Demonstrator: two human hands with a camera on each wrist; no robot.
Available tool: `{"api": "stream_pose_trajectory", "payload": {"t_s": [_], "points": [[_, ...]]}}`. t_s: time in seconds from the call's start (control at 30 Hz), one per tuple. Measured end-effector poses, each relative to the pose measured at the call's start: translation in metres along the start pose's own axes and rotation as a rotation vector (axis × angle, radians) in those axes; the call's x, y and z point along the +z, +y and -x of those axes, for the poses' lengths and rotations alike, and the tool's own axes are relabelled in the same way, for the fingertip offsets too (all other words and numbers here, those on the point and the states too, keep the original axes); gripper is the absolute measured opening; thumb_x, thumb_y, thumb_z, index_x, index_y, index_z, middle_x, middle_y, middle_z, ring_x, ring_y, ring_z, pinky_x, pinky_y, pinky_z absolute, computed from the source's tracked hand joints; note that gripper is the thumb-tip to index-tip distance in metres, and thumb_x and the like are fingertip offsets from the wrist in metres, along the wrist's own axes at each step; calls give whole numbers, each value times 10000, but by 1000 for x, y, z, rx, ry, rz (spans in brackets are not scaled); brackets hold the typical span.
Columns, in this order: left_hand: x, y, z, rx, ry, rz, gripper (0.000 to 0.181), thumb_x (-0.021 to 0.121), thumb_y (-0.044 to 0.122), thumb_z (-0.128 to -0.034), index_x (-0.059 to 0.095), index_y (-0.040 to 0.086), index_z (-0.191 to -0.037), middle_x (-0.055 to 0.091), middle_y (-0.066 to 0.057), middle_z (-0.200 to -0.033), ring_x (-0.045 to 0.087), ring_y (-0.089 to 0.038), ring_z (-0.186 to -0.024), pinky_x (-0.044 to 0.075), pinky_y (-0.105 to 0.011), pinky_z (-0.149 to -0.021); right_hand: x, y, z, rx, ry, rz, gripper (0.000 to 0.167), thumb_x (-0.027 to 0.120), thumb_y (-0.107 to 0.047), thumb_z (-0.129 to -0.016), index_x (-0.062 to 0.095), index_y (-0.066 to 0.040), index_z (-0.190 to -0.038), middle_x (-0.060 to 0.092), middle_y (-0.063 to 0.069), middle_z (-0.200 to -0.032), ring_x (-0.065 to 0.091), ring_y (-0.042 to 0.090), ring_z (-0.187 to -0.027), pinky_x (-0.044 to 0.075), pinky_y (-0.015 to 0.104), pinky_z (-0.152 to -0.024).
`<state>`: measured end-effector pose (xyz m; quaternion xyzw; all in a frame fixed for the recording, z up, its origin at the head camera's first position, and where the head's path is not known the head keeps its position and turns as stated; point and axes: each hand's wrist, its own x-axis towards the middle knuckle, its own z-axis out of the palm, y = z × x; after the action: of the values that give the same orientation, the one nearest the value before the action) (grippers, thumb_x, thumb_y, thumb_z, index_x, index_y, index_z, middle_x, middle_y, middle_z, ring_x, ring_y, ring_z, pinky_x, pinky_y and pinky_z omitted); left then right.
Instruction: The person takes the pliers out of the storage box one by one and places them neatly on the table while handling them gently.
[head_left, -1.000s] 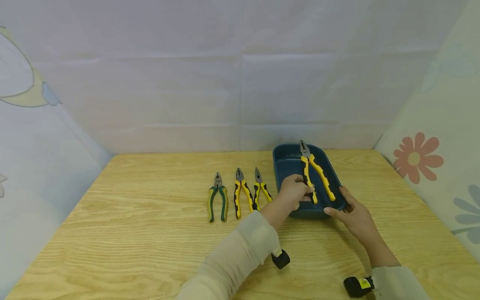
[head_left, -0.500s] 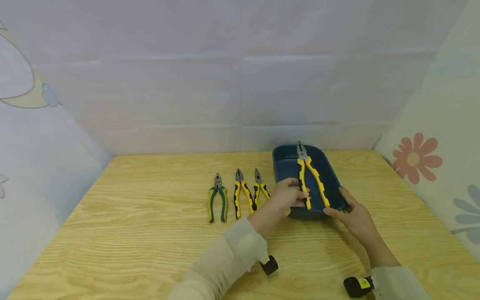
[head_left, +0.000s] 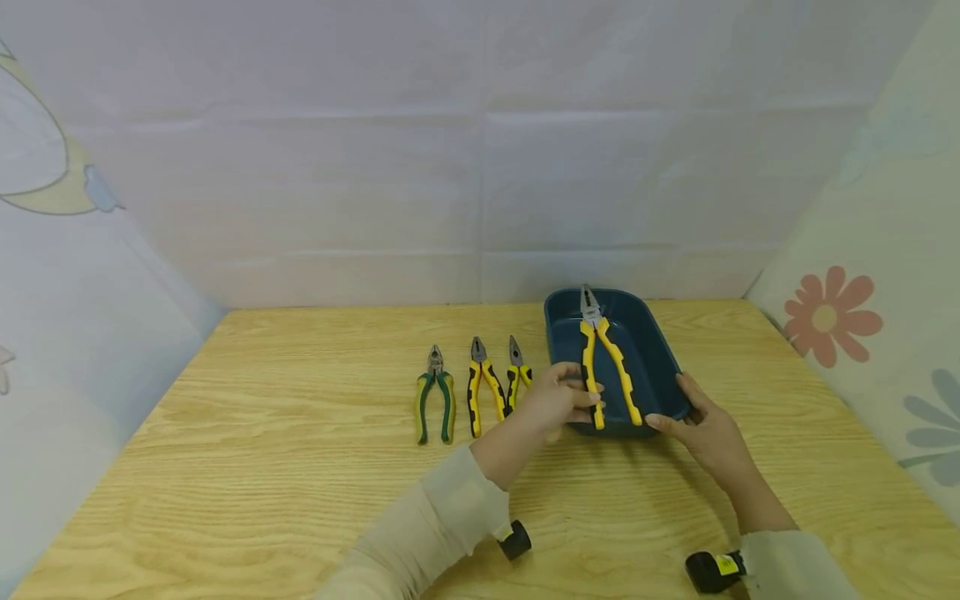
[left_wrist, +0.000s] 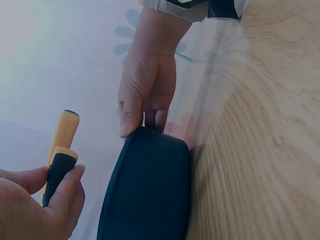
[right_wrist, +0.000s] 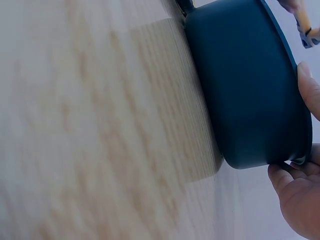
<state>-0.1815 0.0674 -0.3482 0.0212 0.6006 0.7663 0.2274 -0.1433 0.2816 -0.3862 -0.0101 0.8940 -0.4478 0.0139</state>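
Observation:
In the head view my left hand pinches one yellow-and-black handle of a pair of combination pliers. Their steel head points away from me, and they are held above the dark blue tray. Up close in the left wrist view, the handle end of the pliers sticks out between thumb and fingers. My right hand grips the tray's near right corner, thumb at the rim. The right wrist view shows fingers of that right hand under the rim and the tray's outer wall.
Left of the tray, three more pliers lie in a row on the wooden table: green-handled pliers, yellow-and-black combination pliers, and yellow-and-black long-nose pliers, partly hidden by my left hand. A pale wall covering stands behind.
My left hand has moved left and slightly nearer, carrying the combination pliers from the tray's middle toward its left side. My right hand and the tray have stayed in place.

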Motion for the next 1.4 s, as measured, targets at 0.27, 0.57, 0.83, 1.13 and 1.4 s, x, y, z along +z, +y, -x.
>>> {"api": "stream_pose_trajectory", "payload": {"t_s": [0.27,0.57,0.83,1.13,1.4], "points": [[-15,-1,9,-2,-28,-6,489,539,-86,-796,365,-35,-1250,559,-174,-987,561,-332,-905,490,-337,-686,-1,1,0,0,4,-8,861,575,-355,-816,-24,-94,-1376,-63,133,-1411,106,405,-1237,249,499,-924],[-32,0,22,-15,-53,-65,499,547,-68,-800,358,-25,-1261,551,-137,-998,579,-281,-878,481,-353,-703,0,1,1,-6,1,-18,853,576,-349,-817,-21,-107,-1377,-60,130,-1414,108,401,-1239,253,486,-923],[-46,-1,29,-22,-50,-90,501,548,-70,-797,357,-23,-1258,506,-203,-1066,519,-332,-970,482,-335,-706,-3,0,2,-4,-2,-21,847,572,-343,-821,-26,-117,-1377,-64,122,-1415,98,403,-1239,249,490,-923],[-65,0,36,-22,-12,-153,491,537,-59,-808,353,-37,-1263,494,-202,-1075,556,-282,-884,478,-341,-706,-2,1,3,-10,-3,-34,840,574,-332,-822,-18,-118,-1379,-64,109,-1416,92,386,-1246,242,480,-926],[-86,-3,43,-31,28,-181,520,522,-69,-813,300,-70,-1283,437,-197,-1076,520,-298,-941,469,-345,-706,-2,-2,3,-7,-10,-51,846,574,-331,-823,-20,-100,-1378,-67,125,-1414,88,391,-1244,234,483,-929]]}}
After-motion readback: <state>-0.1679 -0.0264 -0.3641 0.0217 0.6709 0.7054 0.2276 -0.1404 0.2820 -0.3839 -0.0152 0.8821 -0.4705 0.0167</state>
